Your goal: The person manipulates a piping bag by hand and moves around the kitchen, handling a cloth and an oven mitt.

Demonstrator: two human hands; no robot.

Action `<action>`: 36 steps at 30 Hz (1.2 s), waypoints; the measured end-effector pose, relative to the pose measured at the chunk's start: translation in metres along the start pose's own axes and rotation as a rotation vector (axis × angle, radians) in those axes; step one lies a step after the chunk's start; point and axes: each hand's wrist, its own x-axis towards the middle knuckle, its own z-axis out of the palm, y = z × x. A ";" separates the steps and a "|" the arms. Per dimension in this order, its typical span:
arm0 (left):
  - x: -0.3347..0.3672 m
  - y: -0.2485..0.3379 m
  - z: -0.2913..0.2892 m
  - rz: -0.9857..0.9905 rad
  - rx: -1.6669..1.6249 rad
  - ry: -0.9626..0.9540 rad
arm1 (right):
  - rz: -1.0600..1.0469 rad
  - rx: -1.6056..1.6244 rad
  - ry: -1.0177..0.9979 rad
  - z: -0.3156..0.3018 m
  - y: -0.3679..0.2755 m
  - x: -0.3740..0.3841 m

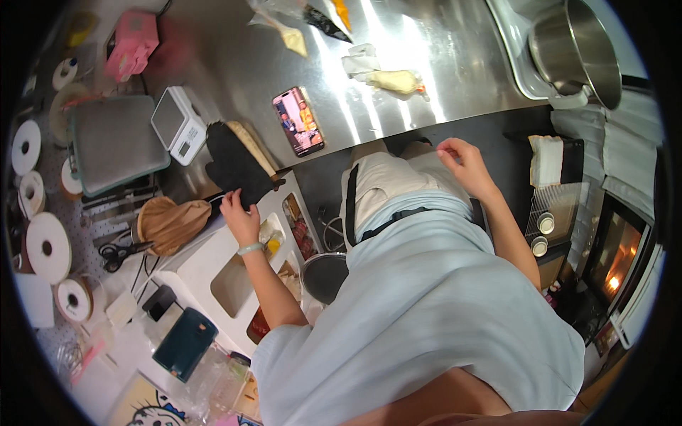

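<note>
My left hand (240, 217) reaches to the left side with its fingers apart and nothing held. Its fingertips are at the lower edge of a black oven mitt (231, 169); I cannot tell whether they touch it. A brown cloth piping bag or pouch (175, 224) sits left of that hand. My right hand (465, 167) hangs beside my right thigh, near the counter's front edge, its fingers loosely bent and no object visible in it. On the steel counter (234, 42) lie a lit phone (298, 121) and a filled pale-yellow piping bag (395, 82).
A white kitchen scale (178, 126) and a grey-green tray (117, 142) are at the left, with scissors (122, 254) below. Ribbon spools (48, 247) line the pegboard. A steel mixing bowl (575, 53) stands far right, above a glowing oven (616, 248). White drawers (206, 273) flank my left arm.
</note>
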 end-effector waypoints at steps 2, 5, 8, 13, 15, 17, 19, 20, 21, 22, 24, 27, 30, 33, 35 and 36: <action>-0.004 0.010 0.003 -0.075 -0.025 -0.108 | -0.019 -0.015 -0.017 0.000 -0.003 0.002; -0.001 0.024 -0.002 -0.140 0.039 -0.176 | -0.041 -0.036 -0.010 -0.005 -0.004 0.004; 0.013 0.041 -0.012 -0.083 -0.031 -0.096 | -0.056 -0.027 0.016 -0.006 -0.004 0.004; 0.043 0.073 -0.021 0.069 -0.141 -0.028 | -0.091 -0.137 0.023 -0.007 0.000 -0.002; 0.057 0.088 -0.023 0.159 -0.139 -0.029 | -0.100 -0.152 0.054 -0.007 -0.001 -0.008; 0.070 0.101 -0.020 0.223 -0.161 -0.035 | -0.071 -0.128 0.102 -0.003 0.005 -0.014; 0.084 0.118 -0.017 0.303 -0.202 -0.053 | -0.027 -0.107 0.131 -0.001 0.008 -0.022; 0.090 0.127 -0.015 0.337 -0.189 -0.060 | 0.004 -0.097 0.137 -0.001 0.007 -0.027; 0.097 0.135 -0.011 0.374 -0.227 -0.070 | 0.034 -0.087 0.144 0.000 0.006 -0.031; 0.103 0.143 -0.007 0.412 -0.267 -0.080 | 0.047 -0.075 0.166 0.001 0.005 -0.035; 0.115 0.160 -0.001 0.498 -0.275 -0.105 | 0.075 -0.050 0.213 0.005 0.002 -0.043; 0.137 0.184 0.009 0.615 -0.286 -0.146 | 0.111 0.039 0.330 0.018 0.008 -0.055; 0.166 0.217 0.022 0.735 -0.310 -0.167 | 0.194 0.065 0.365 0.031 0.013 -0.068; 0.188 0.249 0.030 0.864 -0.321 -0.165 | 0.227 0.116 0.451 0.048 0.021 -0.082; 0.193 0.266 0.032 0.880 -0.388 -0.198 | 0.294 0.144 0.517 0.057 0.021 -0.092; 0.195 0.273 0.034 0.887 -0.421 -0.214 | 0.326 0.158 0.549 0.061 0.022 -0.098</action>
